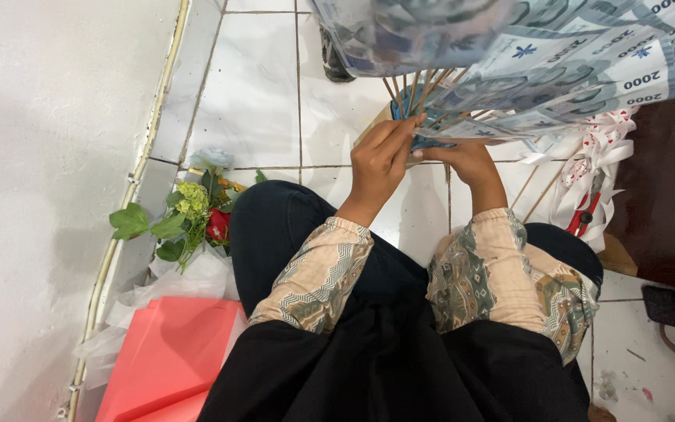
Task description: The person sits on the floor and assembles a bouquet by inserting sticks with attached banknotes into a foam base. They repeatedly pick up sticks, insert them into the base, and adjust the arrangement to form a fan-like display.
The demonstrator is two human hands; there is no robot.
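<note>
A fan of grey-blue banknotes (556,70) fixed on thin wooden sticks (416,94) spreads across the top right of the head view. The sticks gather into one bundle just above my knees. My left hand (380,160) wraps its fingers around that bundle from the left. Below and to the right, my right hand (462,156) grips the same bundle where a blue wrap shows. Both forearms wear patterned beige sleeves, and my dark trousers fill the lower middle.
A bunch of artificial flowers with green leaves (185,215) lies by the white wall at left, with clear wrapping and red paper sheets (169,355) below it. White ribbon with red marks and red-handled scissors (583,211) lie at right on the white tiled floor (259,86).
</note>
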